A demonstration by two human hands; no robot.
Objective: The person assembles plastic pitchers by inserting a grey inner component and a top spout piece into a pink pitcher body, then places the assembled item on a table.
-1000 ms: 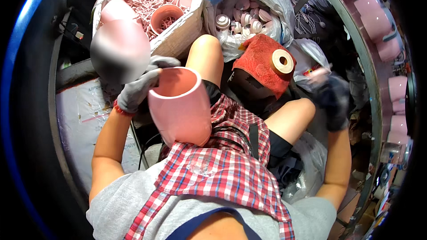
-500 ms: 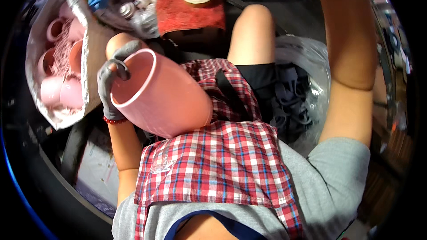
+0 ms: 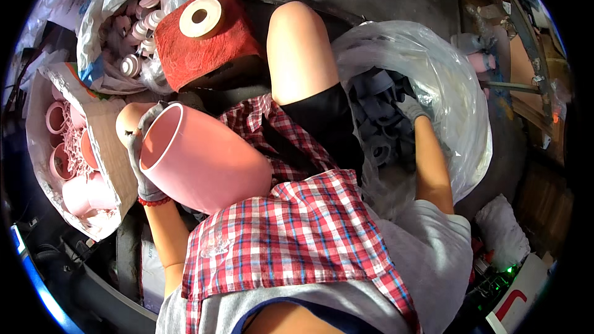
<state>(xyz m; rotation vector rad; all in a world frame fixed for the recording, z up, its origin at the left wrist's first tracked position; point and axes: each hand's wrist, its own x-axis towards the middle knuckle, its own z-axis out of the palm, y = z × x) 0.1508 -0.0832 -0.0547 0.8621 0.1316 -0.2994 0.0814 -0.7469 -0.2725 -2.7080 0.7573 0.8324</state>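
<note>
A large pink plastic cylinder [image 3: 216, 161], shaped like a tall pot, lies tilted against my checked apron with its open mouth toward the upper left. My gloved left hand [image 3: 137, 151] grips it at the rim, fingers closed round the edge. On the right, my gloved right hand [image 3: 410, 109] reaches into a clear plastic bag [image 3: 455, 102] and touches dark grey moulded pieces [image 3: 377, 96], some of them ring-shaped. The fingertips of that hand are hard to make out among the pieces.
At the left, a white woven sack [image 3: 117, 167] holds pink cylinders and pink shavings. Behind it, another bag [image 3: 93, 31] contains pink and white round parts. A roll of tape [image 3: 200, 17] rests on a red-covered block [image 3: 204, 55]. A metal frame [image 3: 547, 93] edges the right.
My right hand has come down from the upper right into the bag of grey pieces. The left hand keeps its grip on the pink cylinder. The view has shifted toward the right.
</note>
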